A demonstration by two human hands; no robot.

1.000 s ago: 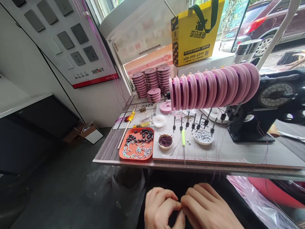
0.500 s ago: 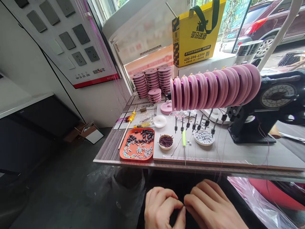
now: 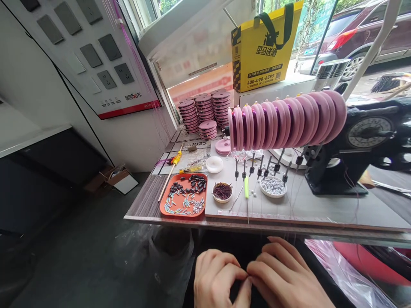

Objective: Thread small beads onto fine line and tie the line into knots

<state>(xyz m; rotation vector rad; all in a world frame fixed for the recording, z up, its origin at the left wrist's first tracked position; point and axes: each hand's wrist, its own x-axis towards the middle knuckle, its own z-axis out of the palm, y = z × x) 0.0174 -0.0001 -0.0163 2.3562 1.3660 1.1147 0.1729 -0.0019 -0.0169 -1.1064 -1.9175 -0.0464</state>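
Low in the head view, below the table's front edge, my left hand (image 3: 218, 278) is closed in a pinch. Beside it my right hand (image 3: 282, 271) has its fingers curled, and the fingertips of both hands meet. Anything between them is too small or hidden to make out. Above my hands on the table lie a green-handled hook tool (image 3: 246, 188), a white dish of dark thin pieces (image 3: 222, 192) and a white dish of pale beads (image 3: 272, 187). Black weights (image 3: 260, 167) hang under a row of pink spools (image 3: 285, 122).
An orange tray (image 3: 165, 207) of small parts stands at the table's left. Behind are stacked pink spools (image 3: 204, 109) and a yellow bag (image 3: 265, 55). A black machine (image 3: 337, 164) carries the spool row at the right. Clear plastic (image 3: 343, 273) hangs at the lower right.
The view has shifted slightly. My right hand's upper fingers have lifted and spread a little; the fingertips of both hands still meet.
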